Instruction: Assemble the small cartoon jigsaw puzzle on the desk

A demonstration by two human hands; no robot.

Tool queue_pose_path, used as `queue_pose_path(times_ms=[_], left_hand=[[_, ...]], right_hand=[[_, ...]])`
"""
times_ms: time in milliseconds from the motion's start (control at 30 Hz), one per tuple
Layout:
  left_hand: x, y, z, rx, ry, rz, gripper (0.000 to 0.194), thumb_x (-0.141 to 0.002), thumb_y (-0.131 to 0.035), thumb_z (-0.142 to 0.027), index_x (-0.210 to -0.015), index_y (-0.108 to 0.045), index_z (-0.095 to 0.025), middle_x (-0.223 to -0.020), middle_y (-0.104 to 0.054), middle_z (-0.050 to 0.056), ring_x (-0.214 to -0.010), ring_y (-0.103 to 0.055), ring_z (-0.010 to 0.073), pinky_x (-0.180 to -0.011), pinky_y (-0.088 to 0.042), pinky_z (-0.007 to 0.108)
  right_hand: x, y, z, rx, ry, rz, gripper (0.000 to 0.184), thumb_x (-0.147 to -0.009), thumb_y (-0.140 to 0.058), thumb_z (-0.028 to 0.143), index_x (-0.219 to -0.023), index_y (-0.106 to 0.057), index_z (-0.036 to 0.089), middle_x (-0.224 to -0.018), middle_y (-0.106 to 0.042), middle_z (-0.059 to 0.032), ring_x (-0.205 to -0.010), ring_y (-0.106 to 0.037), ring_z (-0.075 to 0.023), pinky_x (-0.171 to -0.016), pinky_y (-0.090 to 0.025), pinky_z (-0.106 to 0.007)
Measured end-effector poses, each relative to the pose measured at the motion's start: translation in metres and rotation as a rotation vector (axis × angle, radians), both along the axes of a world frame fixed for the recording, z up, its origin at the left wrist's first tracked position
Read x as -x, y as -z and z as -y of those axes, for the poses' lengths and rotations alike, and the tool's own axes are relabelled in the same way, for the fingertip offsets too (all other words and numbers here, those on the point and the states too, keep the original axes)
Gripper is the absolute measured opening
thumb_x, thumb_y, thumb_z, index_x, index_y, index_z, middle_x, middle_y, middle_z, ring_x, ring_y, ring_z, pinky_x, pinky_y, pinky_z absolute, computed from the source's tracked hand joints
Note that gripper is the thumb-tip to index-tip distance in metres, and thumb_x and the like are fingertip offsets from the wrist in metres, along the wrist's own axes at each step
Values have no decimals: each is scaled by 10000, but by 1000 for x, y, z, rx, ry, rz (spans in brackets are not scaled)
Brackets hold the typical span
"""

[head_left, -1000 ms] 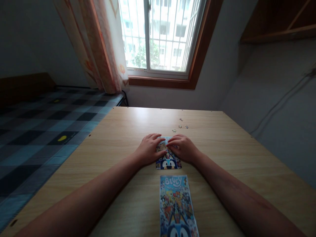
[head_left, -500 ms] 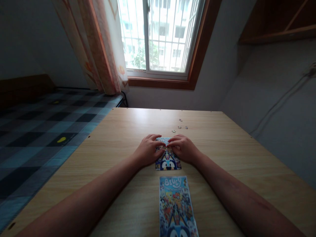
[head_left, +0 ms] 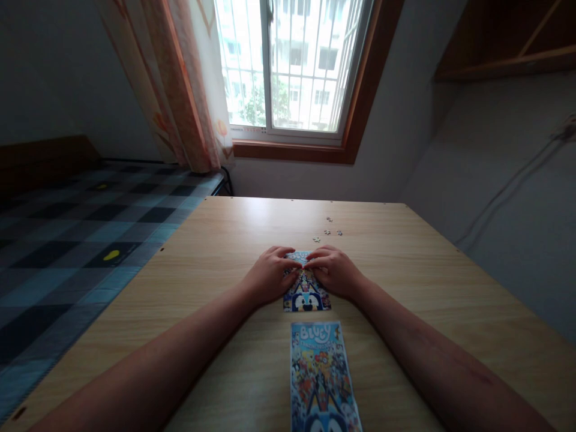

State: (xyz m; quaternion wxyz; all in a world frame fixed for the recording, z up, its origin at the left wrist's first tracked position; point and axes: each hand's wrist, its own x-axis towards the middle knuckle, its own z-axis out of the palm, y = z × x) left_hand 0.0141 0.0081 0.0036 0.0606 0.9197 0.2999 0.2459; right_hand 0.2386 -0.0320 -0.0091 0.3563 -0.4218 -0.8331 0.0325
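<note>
Both hands rest on a small colourful jigsaw puzzle [head_left: 306,295] with a blue cartoon dog, lying mid-table. My left hand [head_left: 270,276] covers its left side, fingers curled down onto the pieces. On the right side lies my right hand [head_left: 333,270], its fingertips meeting the left ones over the puzzle's top edge. Whether a piece is pinched under the fingers is hidden. A printed picture sheet [head_left: 323,378] of the same design lies closer to me.
Several loose puzzle pieces [head_left: 328,231] lie beyond the hands on the wooden table [head_left: 427,270]. A checked bed [head_left: 67,240] stands left of the table. Window [head_left: 288,66] and curtain [head_left: 180,84] are behind; a wall runs along the right.
Both hands stay pressed on the puzzle with only slight finger shifts. The view has tipped a little.
</note>
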Motion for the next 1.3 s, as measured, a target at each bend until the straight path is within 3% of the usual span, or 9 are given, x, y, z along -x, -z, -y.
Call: queue_pose_path(times_ms=[1300], left_hand=[[-2, -2, -1, -37, 148, 16, 229, -892, -587, -186, -1003, -781, -234, -1059, -777, 14, -972, -686, 207, -935, -547, 391]], right_hand=[[0, 4, -3, 12, 12, -1, 279, -801, -647, 62, -875, -812, 274, -983, -776, -18, -934, -669, -209, -898, -528, -373]])
